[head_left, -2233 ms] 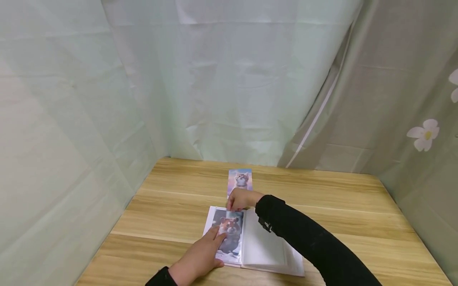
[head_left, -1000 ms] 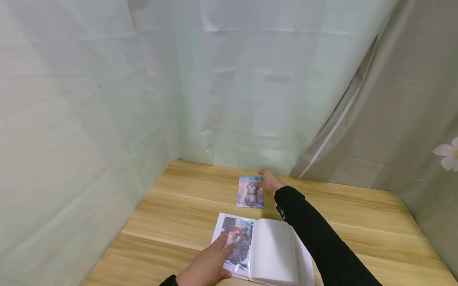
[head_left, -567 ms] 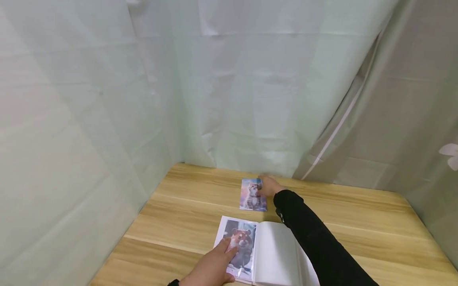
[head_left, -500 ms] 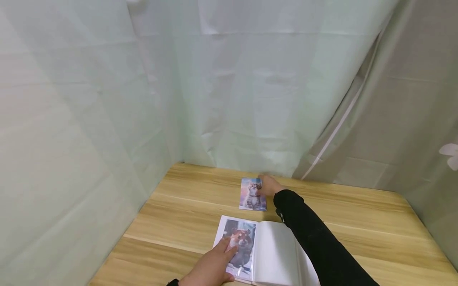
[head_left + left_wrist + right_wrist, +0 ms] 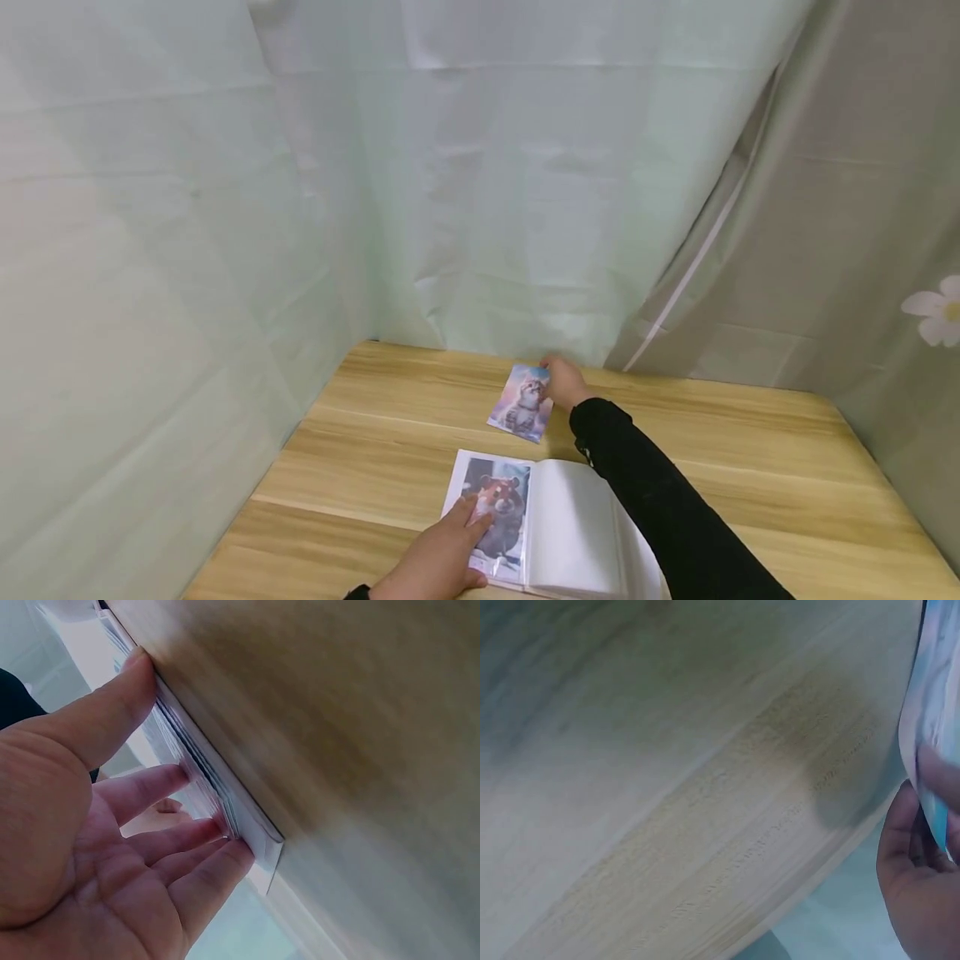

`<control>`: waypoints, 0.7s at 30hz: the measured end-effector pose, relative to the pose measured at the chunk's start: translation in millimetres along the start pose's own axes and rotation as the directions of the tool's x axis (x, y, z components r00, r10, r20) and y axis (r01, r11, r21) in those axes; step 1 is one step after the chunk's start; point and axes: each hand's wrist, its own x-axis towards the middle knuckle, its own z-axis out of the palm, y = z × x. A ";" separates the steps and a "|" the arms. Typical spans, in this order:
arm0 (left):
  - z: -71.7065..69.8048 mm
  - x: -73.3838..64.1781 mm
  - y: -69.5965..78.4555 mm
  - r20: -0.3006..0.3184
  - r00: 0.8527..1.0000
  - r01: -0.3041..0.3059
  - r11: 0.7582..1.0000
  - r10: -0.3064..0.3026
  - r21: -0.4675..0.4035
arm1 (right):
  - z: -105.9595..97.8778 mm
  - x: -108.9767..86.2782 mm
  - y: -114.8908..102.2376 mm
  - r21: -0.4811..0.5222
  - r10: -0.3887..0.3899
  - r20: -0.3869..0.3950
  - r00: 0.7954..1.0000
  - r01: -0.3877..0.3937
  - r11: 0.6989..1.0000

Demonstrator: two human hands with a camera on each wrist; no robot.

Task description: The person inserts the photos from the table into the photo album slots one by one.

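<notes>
My right hand point(image 5: 567, 385) pinches the upper right edge of a kitten photo card point(image 5: 522, 404) behind the album. In the right wrist view, thumb and fingers grip the slightly bent photo card point(image 5: 932, 682), partly cut off by the frame. An open photo album point(image 5: 573, 525) lies nearer, its right page blank white. In its left page's clear pocket sits a hamster-like animal photo point(image 5: 506, 517). My left hand point(image 5: 435, 554) rests on that left page, partly covering the photo. In the left wrist view, the fingers of the left hand point(image 5: 97, 847) touch the album's edge, fairly straight and spread.
The album and card are on a wood-grain table point(image 5: 360, 467). Pale curtains point(image 5: 517, 208) hang along its left and back sides, with a greyer flowered curtain point(image 5: 810, 250) at the right. My black right sleeve point(image 5: 660, 492) crosses over the album's right side.
My right hand has gone from the top of the left album page to the kitten card and gripped it. The card has since turned clockwise. My left hand has stayed on the album.
</notes>
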 end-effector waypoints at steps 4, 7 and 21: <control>-3.2 0.0 -3.1 -0.010 1.000 -0.004 1.000 0.004 0.005 | -4.7 -0.5 2.7 0.025 -0.011 -0.062 0.998 0.013 1.000; -4.8 -0.1 -5.0 -0.009 1.000 -0.007 1.000 0.007 0.008 | -10.0 -2.0 7.0 0.054 -0.021 -0.082 0.996 0.026 0.998; -13.4 19.3 -10.9 -0.020 0.999 -0.041 0.999 0.041 0.004 | -44.7 -26.6 17.5 0.403 0.187 -0.113 0.976 -0.127 0.906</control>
